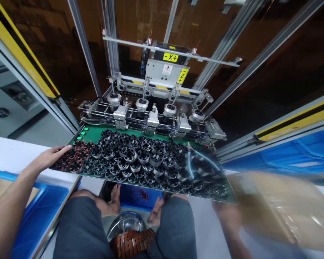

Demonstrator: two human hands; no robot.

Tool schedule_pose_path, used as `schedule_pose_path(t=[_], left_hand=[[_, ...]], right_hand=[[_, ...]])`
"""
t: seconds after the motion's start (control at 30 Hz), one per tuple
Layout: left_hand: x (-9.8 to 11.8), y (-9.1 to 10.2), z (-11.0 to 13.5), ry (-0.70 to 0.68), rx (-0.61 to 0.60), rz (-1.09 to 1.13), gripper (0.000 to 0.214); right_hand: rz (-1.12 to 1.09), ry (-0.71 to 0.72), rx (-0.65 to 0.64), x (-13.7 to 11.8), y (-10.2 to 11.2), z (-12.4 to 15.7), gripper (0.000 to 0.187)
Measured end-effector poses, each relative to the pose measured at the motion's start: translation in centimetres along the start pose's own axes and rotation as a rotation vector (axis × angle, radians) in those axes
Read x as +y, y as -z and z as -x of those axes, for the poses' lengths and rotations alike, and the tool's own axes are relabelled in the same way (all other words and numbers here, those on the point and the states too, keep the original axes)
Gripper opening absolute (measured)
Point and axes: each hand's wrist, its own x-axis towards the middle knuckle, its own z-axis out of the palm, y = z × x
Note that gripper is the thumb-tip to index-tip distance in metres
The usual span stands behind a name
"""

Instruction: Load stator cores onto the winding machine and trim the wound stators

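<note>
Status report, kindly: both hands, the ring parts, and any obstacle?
Left hand at copper-wound parts. Right hand blurred, near cardboard box. Black ring parts heaped on green worktop. Blue-handled pliers lie across them.

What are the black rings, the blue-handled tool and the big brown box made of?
Black rings: probably plastic, dark and slightly shiny, with greyish outer bands that look like metal.
Blue-handled tool: its grey tip looks like metal; the smooth, pale handles could be plastic or rubber.
Brown box: likely cardboard, plain tan; shiny streaks suggest clear tape, though it's blurred.
</note>
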Motion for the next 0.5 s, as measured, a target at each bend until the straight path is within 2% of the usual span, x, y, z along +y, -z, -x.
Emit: schedule_pose_path(t=[0.13,0.27,0.5], left_hand=[[0.8,0.1,0.4,0.073,0.008,0.034,0.102],[1.4,0.1,0.7,0.085,0.003,0.046,0.099],[1.7,0.3,1.0,0.073,-0.009,0.035,0.097]], right_hand=[[0.007,0.008,0.031,0.0,-0.1,0.0,0.054],[0.017,0.004,0.014,0.1,-0.4,-0.1,0.058],[-0.002,0.026,0.023,0.7,-0.9,-0.5,0.052]])
